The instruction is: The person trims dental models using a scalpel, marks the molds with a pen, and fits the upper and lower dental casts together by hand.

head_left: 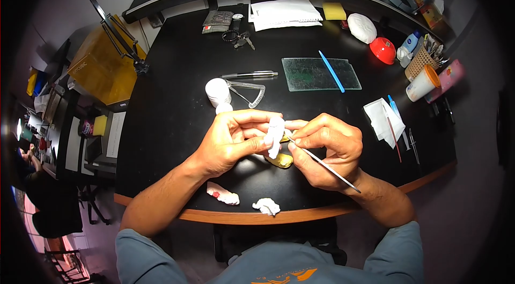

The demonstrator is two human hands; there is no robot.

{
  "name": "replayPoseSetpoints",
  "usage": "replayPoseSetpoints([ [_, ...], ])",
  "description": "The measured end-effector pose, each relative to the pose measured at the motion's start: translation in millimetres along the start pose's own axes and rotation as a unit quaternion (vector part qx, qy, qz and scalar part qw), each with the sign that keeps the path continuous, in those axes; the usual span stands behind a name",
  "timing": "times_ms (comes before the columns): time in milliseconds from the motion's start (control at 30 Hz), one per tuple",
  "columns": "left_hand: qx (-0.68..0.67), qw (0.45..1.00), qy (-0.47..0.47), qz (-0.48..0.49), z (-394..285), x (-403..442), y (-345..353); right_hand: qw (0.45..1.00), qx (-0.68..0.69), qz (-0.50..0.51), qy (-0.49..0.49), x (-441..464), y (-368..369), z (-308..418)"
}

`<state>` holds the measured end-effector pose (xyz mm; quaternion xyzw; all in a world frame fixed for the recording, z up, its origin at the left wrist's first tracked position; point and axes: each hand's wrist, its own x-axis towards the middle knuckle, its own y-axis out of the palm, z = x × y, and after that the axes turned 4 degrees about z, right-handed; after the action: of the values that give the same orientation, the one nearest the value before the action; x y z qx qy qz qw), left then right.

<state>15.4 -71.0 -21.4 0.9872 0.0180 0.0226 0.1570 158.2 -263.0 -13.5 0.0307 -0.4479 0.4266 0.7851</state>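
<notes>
My left hand [233, 136] is closed around a small, lumpy white piece [276, 136], pinched between thumb and fingers above the black table. In my right hand [330, 147], a slim, pale pen-like tool [332, 168] is gripped near its working end. Its tip meets or nearly meets the white piece; the exact contact is hidden by my fingers. Under my hands a yellow molded piece [281, 161] shows in part. Nearer to me lie a pinkish-white lump with a red spot [223, 194] and a crumpled white wad [266, 206].
A white jar [218, 92], a metal caliper [252, 94] and a pen [249, 75] lie beyond my left hand. Farther off is a scratched glass plate [306, 75] with a blue stick [331, 71]. White tissue [382, 117], a red bowl [382, 50] and an orange-rimmed cup [422, 83] stand rightward.
</notes>
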Motion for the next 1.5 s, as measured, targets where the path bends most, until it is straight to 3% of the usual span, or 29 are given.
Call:
replayPoseSetpoints([
  [567, 0.095, 0.994, 0.025, -0.053, -3.4, -0.3, 5.3, 0.999, 0.011, 0.045, -0.005, 2.9, -4.5, 1.0],
  [1500, 0.179, 0.981, 0.061, -0.037, 3.9, -1.6, -6.4, 0.997, 0.004, 0.073, -0.025, 2.1, -7.2, -0.6],
])
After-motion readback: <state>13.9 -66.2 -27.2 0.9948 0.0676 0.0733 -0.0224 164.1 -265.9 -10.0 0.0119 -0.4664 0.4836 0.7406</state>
